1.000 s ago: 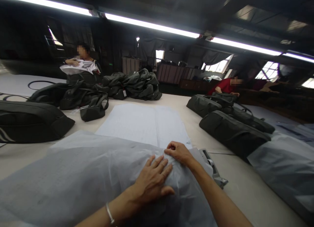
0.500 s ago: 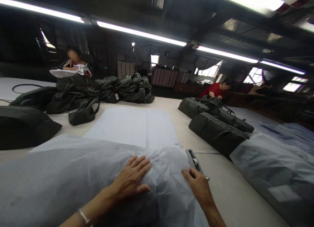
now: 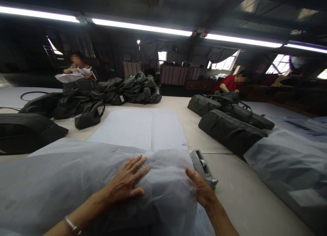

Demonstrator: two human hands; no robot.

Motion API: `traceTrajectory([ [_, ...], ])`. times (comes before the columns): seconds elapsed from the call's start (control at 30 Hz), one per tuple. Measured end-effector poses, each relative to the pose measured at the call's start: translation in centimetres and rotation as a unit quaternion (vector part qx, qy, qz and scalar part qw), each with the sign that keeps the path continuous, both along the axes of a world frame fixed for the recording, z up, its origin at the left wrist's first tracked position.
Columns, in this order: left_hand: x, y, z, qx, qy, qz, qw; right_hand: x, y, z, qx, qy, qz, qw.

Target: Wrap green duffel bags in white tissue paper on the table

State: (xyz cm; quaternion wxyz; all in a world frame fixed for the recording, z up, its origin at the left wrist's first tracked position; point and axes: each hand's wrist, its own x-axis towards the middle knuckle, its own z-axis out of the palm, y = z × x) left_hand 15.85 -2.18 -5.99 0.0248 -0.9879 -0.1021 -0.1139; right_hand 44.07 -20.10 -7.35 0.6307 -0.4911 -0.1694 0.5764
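Observation:
A translucent white plastic bag (image 3: 87,171) covers a dark bulky item in front of me. My left hand (image 3: 129,179) lies flat on top of it, fingers spread. At the bag's right end is my right hand (image 3: 201,186), its thumb on the plastic and its other fingers hidden behind the edge, so its grip is unclear. Just beyond that hand, a grey tape dispenser (image 3: 203,166) rests on the table. Flat whitish plastic sheets (image 3: 138,127) lie behind the bag.
Dark green bags (image 3: 89,115) are piled on the left of the table (image 3: 178,105); more dark bags (image 3: 230,128) lie at the right. A plastic-wrapped bag (image 3: 293,171) is at far right. Two people, one in a red shirt (image 3: 228,83), are across the table.
My left hand has slid left across the plastic. My right hand has moved further around the bag's end, and its fingers have gone out of sight. The view has turned slightly.

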Motion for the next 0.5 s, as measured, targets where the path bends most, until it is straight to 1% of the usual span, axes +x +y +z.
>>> traceTrajectory([
  [0.1, -0.1, 0.0, 0.1, -0.006, -0.004, -0.002, 1.0, -0.5, 0.4, 0.1, -0.004, 0.017, 0.004, 1.0],
  [0.2, 0.0, 0.0, 0.3, -0.027, -0.003, -0.001, 1.0, -1.1, 0.6, -0.2, -0.015, 0.033, 0.001, 0.999],
  [0.27, 0.0, -0.1, 0.5, -0.044, 0.006, 0.002, 0.999, -1.0, 0.3, -0.9, -0.036, 0.032, -0.014, 0.999],
  [0.33, 0.0, -0.3, 0.7, -0.064, 0.016, 0.006, 0.998, -0.2, -0.5, -2.1, -0.046, 0.023, -0.035, 0.998],
  [0.4, 0.1, -0.6, 1.0, -0.083, 0.027, 0.009, 0.996, 1.4, -1.8, -3.4, -0.067, -0.024, -0.059, 0.996],
  [0.43, 0.1, -0.7, 1.2, -0.091, 0.03, 0.011, 0.995, 2.4, -2.5, -3.9, -0.097, -0.077, -0.084, 0.989],
  [0.47, 0.1, -0.8, 1.4, -0.097, 0.033, 0.014, 0.995, 3.4, -3.1, -4.1, -0.134, -0.145, -0.113, 0.974],
  [0.5, 0.1, -0.9, 1.5, -0.102, 0.037, 0.016, 0.994, 4.2, -3.5, -4.0, -0.163, -0.225, -0.142, 0.95],
])
